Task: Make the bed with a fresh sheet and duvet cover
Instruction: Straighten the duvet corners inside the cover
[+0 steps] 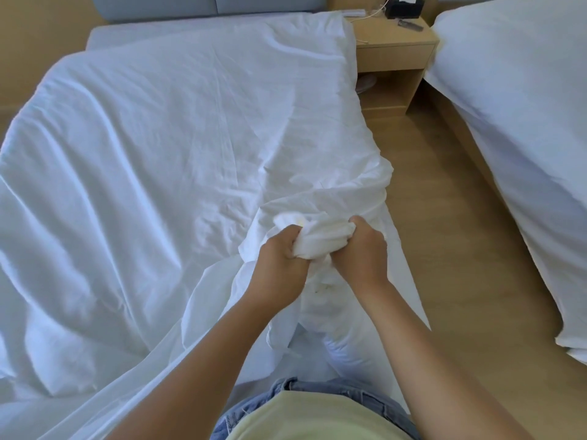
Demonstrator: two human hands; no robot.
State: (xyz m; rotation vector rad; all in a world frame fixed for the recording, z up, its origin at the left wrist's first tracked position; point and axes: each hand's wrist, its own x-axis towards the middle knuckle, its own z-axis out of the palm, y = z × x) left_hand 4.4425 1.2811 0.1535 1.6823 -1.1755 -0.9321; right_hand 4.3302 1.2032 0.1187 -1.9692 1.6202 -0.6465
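A wrinkled white fabric sheet (178, 128) lies spread loosely over the wide bed, its near right corner gathered into a thick bunch at the bed's edge. The left hand (281, 254) grips this bunch with fingers curled tightly round the cloth, and the right hand (360, 249) clutches the same wad just beside it, knuckles close together. Loose folds of the sheet hang below both wrists. Beyond the pale wooden floor (444, 201) stands a second bed with white bedding (514, 128), and between the beds a light wooden bedside bench (395, 54) carries a black tissue box (405, 7).
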